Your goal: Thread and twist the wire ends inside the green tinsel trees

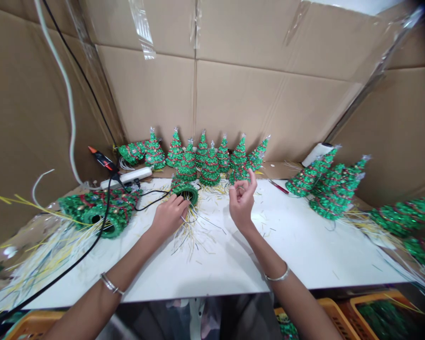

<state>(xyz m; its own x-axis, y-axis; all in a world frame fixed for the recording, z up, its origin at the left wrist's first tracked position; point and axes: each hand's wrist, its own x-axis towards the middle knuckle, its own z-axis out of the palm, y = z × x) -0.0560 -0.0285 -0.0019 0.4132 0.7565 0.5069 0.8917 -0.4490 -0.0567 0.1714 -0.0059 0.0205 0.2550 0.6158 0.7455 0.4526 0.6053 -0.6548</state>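
Note:
A small green tinsel Christmas tree [191, 190] with red garland lies on its side on the white table, its hollow base facing me. My left hand [170, 213] is closed at the rim of that base, fingers bent around its lower left edge. Yellow, white and dark wire ends [191, 236] spread out below the opening. Apart from the tree, to its right, my right hand [241, 200] is raised above the table. One finger points up while the thumb and other fingers curl together; whatever they may pinch is too small to make out.
Several upright trees [209, 170] line the back cardboard wall. More trees [335, 191] stand at right, and larger ones [108, 219] lie at left with long wires. A glue gun [104, 159], white power strip [127, 177], black cable [92, 250] and red-handled tool [279, 187] lie around. Orange baskets [361, 302] sit below.

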